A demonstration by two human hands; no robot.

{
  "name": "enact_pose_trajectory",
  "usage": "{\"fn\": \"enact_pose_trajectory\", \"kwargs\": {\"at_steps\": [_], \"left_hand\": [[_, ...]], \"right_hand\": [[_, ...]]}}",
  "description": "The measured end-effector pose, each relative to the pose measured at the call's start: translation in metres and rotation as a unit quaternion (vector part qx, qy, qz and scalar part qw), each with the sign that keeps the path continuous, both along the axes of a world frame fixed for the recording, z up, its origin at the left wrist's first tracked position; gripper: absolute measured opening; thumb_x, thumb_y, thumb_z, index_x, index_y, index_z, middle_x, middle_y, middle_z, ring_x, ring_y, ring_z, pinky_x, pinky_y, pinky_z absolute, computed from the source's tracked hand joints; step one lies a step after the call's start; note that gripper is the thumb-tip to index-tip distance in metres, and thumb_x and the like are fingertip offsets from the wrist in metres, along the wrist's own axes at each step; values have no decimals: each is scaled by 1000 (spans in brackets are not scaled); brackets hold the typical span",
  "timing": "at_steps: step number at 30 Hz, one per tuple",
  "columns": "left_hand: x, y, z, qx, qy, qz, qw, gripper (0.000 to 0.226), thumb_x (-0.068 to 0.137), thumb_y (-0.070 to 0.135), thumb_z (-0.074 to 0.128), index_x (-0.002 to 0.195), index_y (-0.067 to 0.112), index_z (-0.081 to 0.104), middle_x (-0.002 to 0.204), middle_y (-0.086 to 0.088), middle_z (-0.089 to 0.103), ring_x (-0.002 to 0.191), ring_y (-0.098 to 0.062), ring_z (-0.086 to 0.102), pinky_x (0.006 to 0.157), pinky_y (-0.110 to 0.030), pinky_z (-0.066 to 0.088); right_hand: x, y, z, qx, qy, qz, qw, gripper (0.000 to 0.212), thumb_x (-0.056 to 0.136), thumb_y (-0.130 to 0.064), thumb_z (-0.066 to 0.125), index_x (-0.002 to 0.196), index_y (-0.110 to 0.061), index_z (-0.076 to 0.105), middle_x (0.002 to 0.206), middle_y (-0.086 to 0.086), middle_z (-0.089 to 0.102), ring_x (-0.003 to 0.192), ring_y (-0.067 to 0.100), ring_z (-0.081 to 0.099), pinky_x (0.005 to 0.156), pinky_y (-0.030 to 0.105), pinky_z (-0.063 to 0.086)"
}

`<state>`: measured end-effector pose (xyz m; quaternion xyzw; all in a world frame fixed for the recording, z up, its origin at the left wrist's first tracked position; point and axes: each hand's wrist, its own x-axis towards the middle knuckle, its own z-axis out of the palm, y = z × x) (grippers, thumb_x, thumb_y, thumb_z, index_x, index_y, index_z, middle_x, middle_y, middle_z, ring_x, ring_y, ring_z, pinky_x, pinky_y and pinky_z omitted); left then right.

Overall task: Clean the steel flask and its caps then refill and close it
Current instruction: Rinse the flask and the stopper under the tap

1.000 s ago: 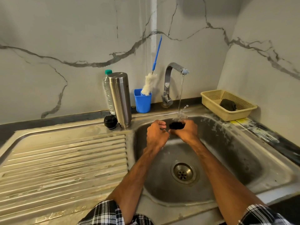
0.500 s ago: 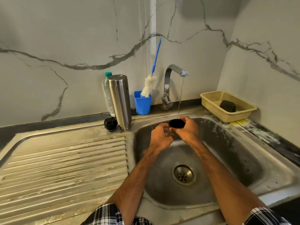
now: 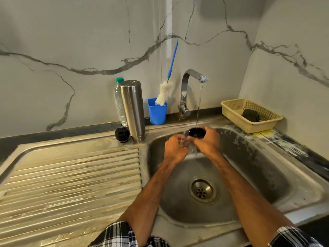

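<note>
The steel flask (image 3: 132,109) stands upside down at the back of the drainboard, left of the sink basin (image 3: 263,172). A black inner cap (image 3: 122,134) lies beside its base. Over the basin, my right hand (image 3: 207,144) grips a black cup-shaped cap (image 3: 196,133), its hollow facing up under the thin water stream from the tap (image 3: 188,90). Water spills over the cap's near side. My left hand (image 3: 175,148) is just left of the cap, fingers curled at its wet side; whether they touch it is hidden by the water.
A plastic water bottle (image 3: 119,102) stands behind the flask. A blue cup (image 3: 157,111) holds a bottle brush (image 3: 166,91). A beige basket (image 3: 249,114) with a dark scrubber (image 3: 252,115) sits at the back right. The ridged drainboard (image 3: 71,179) spreads left.
The cap's hollow has turned more upward under the stream and now overflows. Both hands stay together over the basin; the view has dropped slightly.
</note>
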<state>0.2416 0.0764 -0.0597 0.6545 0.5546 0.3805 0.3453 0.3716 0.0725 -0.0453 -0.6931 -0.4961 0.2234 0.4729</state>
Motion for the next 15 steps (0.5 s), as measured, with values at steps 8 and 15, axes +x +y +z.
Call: {"fn": "enact_pose_trajectory", "kwargs": {"at_steps": [8,15], "left_hand": [[1,-1,5,66,-50,28,996,31,95,-3,54,121,10,65,116,-2,70,104,-9,64,92,-18,52],[-4,3,2,61,-44,63,995,27,94,-3,58,117,9,66,105,3,66,85,4,56,68,2,41]], "right_hand": [[0,-9,9,-134,597,44,790,25,96,-23,62,101,1,64,90,24,71,87,35,69,67,45,62],[-2,-4,1,-102,452,74,883,43,82,-24,81,116,-5,65,112,20,71,95,29,73,70,36,64]]}}
